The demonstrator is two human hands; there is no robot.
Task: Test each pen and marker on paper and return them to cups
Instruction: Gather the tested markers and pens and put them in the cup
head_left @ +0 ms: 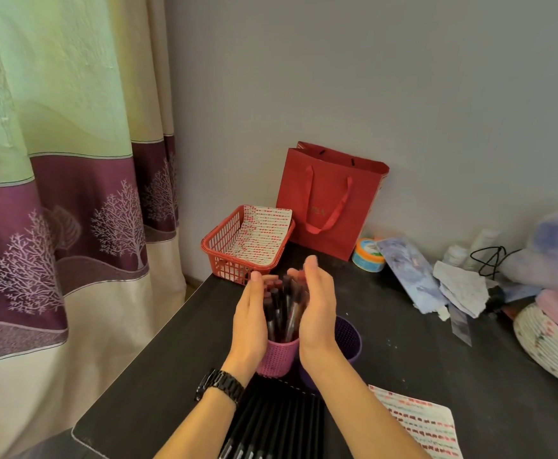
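Your two hands cup a bunch of pens standing in the pink cup.

Your left hand and right hand are flat and open, palms facing each other, pressed against either side of the pens; neither hand closes around one. The pens stand upright in the pink cup near the middle of the dark table. A purple cup sits just right of it, partly hidden by your right wrist. A row of black pens lies on the near side, between your forearms. A marked sheet of paper lies at the near right. A red basket with another marked sheet stands at the far left, beside a red bag.
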